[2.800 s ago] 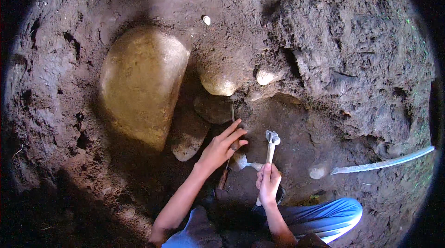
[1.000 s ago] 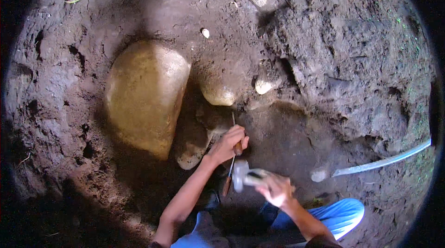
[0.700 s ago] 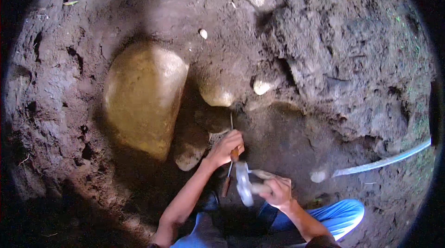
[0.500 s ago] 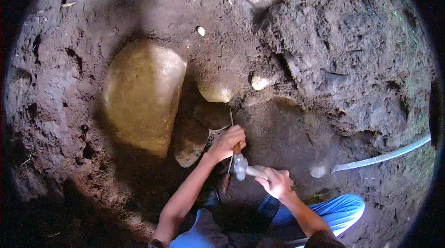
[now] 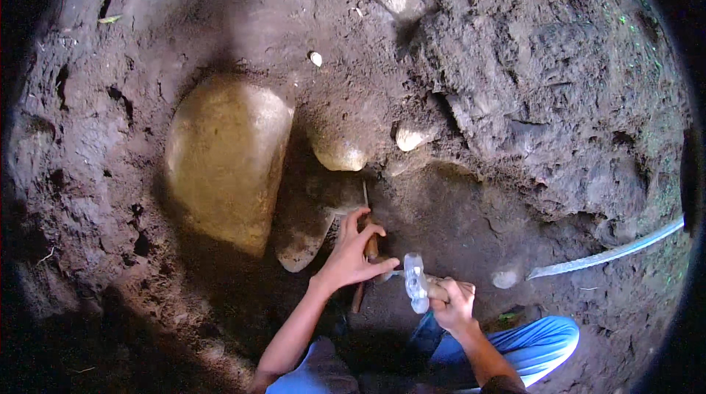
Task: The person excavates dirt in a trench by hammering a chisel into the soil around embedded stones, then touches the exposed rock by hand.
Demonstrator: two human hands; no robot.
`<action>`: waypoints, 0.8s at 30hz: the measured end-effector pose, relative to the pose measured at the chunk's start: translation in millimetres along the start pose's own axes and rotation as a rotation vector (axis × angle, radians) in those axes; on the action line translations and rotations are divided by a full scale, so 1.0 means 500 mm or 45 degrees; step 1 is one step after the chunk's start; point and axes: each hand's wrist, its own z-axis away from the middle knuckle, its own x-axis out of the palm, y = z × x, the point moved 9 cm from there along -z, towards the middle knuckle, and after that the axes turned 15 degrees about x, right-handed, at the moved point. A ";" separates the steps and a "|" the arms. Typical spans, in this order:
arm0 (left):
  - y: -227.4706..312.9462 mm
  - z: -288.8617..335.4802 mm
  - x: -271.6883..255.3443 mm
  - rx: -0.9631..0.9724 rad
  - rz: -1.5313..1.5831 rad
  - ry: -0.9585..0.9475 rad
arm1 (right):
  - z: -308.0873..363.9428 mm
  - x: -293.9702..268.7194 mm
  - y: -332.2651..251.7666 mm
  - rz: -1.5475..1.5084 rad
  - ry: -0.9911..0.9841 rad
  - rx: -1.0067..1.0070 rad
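Note:
A chisel with a wooden handle stands with its thin metal shaft pointing at the soil below a rounded pale stone. Around its handle my left hand has its thumb and fingers spread in a C, with a gap showing; any light contact is hard to make out. My right hand is closed on the wooden handle of a hammer, whose metal head is held just right of the chisel, apart from it. Beneath my left hand lies another tool with a reddish-brown handle, partly hidden.
A large yellowish stone is embedded at left, with a smaller elongated stone beside it. Another pale stone juts from the soil bank. Rough earth rises at right, where a pale curved strip lies near a small round stone.
The hammer has moved right, away from the chisel's handle. My left hand's fingers have spread from a closed grip around the chisel. The view has shifted slightly.

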 end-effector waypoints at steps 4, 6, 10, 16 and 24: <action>-0.065 0.021 0.006 -0.359 0.034 0.369 | -0.009 0.002 0.045 0.086 -0.029 0.196; -0.097 0.006 0.014 -0.511 0.115 0.471 | -0.003 0.001 0.062 0.059 0.012 0.231; -0.149 -0.005 0.082 -0.762 -0.009 -0.009 | -0.009 0.002 0.059 0.086 0.006 0.265; -0.132 0.014 0.085 -0.824 0.061 0.406 | -0.008 0.020 0.074 -0.004 -0.039 0.337; -0.133 0.030 0.074 -0.645 -0.082 0.549 | -0.011 0.047 0.038 -0.014 -0.123 0.250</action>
